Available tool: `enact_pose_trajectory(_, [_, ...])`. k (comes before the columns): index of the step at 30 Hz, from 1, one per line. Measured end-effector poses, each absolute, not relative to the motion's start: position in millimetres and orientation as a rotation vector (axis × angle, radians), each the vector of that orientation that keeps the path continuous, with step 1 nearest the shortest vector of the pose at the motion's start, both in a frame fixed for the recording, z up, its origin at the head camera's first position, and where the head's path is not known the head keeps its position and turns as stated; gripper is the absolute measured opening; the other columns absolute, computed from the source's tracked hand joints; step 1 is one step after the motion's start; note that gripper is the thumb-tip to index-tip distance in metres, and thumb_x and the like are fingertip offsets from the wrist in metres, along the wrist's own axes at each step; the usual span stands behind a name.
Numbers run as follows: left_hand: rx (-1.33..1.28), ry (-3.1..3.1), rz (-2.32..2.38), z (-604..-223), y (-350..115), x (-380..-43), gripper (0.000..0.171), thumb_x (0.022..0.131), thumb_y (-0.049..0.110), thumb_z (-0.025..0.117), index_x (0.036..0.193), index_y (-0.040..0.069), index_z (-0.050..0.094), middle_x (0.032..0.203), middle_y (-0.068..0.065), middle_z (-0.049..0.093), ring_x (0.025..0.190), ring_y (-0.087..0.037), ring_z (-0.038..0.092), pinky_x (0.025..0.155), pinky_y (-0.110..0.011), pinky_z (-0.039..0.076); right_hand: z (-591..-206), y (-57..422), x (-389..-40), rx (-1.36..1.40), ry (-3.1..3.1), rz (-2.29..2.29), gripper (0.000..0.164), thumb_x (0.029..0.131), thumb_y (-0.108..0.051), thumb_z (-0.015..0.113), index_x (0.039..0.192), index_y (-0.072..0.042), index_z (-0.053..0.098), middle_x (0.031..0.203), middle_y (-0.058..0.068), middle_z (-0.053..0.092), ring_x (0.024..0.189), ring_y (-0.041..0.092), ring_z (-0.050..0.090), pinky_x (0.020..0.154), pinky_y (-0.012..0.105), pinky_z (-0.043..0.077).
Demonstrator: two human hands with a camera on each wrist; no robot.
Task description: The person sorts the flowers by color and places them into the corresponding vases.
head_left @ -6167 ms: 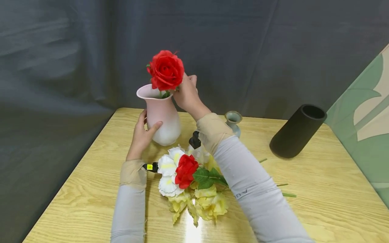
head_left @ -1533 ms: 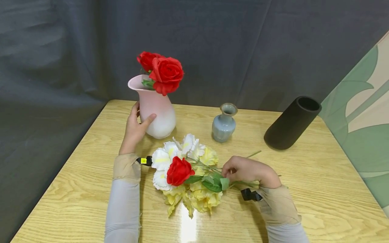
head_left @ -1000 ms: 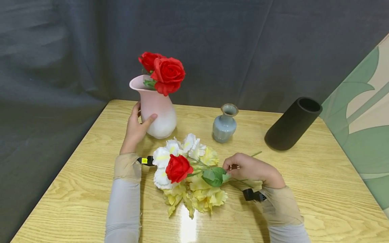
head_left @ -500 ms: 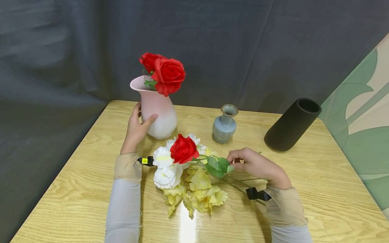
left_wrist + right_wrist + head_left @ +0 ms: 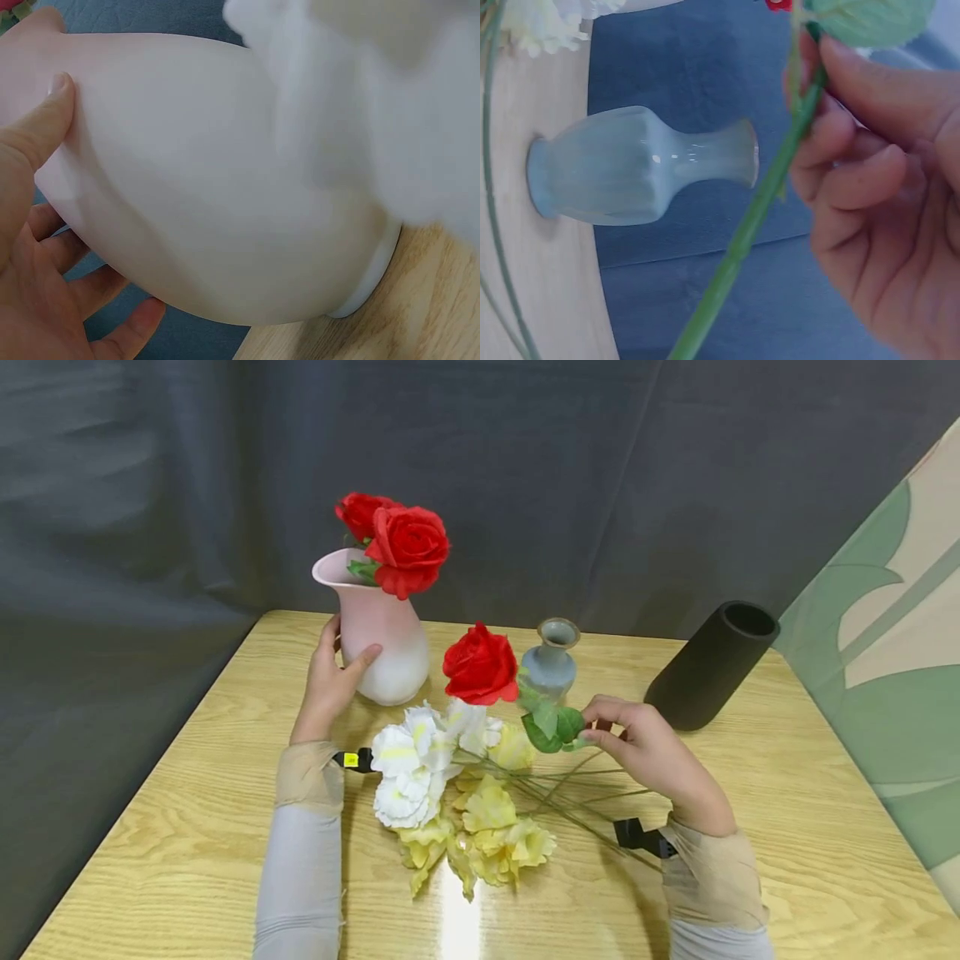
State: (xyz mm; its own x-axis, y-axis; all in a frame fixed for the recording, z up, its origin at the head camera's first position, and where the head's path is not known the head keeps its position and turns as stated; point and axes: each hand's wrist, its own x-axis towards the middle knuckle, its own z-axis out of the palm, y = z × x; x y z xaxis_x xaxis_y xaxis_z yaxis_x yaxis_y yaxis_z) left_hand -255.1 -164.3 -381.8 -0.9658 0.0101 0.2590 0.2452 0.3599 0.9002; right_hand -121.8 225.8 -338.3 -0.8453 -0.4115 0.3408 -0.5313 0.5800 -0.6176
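My left hand (image 5: 328, 681) holds a pink-and-white vase (image 5: 386, 647) at the table's back left, thumb across its front and fingers round its far side. Two red roses (image 5: 408, 547) stand in its mouth. In the left wrist view the thumb (image 5: 45, 124) lies against the vase's smooth wall. My right hand (image 5: 648, 752) pinches a single red rose (image 5: 482, 664) by its stem near the green leaves (image 5: 551, 727). This rose is raised above the other flowers, its bloom pointing left. In the right wrist view its thick green stem (image 5: 739, 244) slants down below the fingers.
White flowers (image 5: 408, 772) and yellow flowers (image 5: 491, 806) lie in a heap mid-table, their thin stems spread right. A small blue-grey vase (image 5: 550, 668) stands behind the raised rose. Farther right is a black slant-mouthed vase (image 5: 708, 668). A dark curtain (image 5: 600, 485) hangs behind the table.
Since six seconds ago, the right hand has let go of a rose in the pink-and-white vase. It has since taken another rose from the heap and lifted it upward. The left hand stays on the vase.
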Motion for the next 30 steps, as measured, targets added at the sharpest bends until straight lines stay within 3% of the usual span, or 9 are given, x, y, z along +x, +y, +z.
enact_pose_trajectory(9, [-0.233, -2.42, -1.648, -384.0, -165.4, -254.2, 0.08, 0.096, 0.03, 0.066, 0.158, 0.009, 0.021, 0.162, -0.014, 0.028, 0.146, -0.041, 0.032, 0.12, -0.055, 0.029, -327.3, 223.5, -113.1, 0.66, -2.438, 1.116, 0.01, 0.086, 0.004, 0.072, 0.088, -0.005, 0.071, 0.086, 0.0, 0.063, 0.069, 0.003, 0.047, 0.05, 0.017, 0.04])
enact_pose_trajectory(16, [-0.231, -2.415, -1.647, -385.0, -164.4, -255.3, 0.079, 0.096, 0.029, 0.066, 0.158, 0.009, 0.022, 0.162, -0.015, 0.029, 0.146, -0.041, 0.033, 0.119, -0.056, 0.029, -322.3, 217.8, -108.3, 0.654, -2.314, 1.2, 0.025, 0.079, 0.016, 0.072, 0.089, -0.007, 0.072, 0.087, -0.003, 0.065, 0.073, 0.002, 0.051, 0.048, 0.017, 0.041])
enact_pose_trajectory(26, [-0.213, -2.416, -1.673, -386.1, -161.5, -257.7, 0.08, 0.096, 0.03, 0.067, 0.158, 0.009, 0.021, 0.163, -0.014, 0.027, 0.147, -0.04, 0.031, 0.12, -0.055, 0.029, -320.4, 213.9, -114.9, 0.726, -2.117, 1.368, 0.01, 0.084, 0.012, 0.069, 0.092, 0.006, 0.068, 0.086, -0.003, 0.06, 0.076, 0.005, 0.051, 0.05, 0.018, 0.041])
enact_pose_trajectory(30, [-0.206, -2.421, -1.689, -390.5, -158.8, -259.0, 0.079, 0.096, 0.029, 0.067, 0.158, 0.01, 0.022, 0.163, -0.014, 0.028, 0.147, -0.04, 0.031, 0.12, -0.055, 0.029, -322.5, 208.8, -117.8, 0.714, -2.103, 1.366, 0.011, 0.084, 0.013, 0.068, 0.091, 0.004, 0.068, 0.085, -0.004, 0.057, 0.076, 0.005, 0.049, 0.049, 0.019, 0.038])
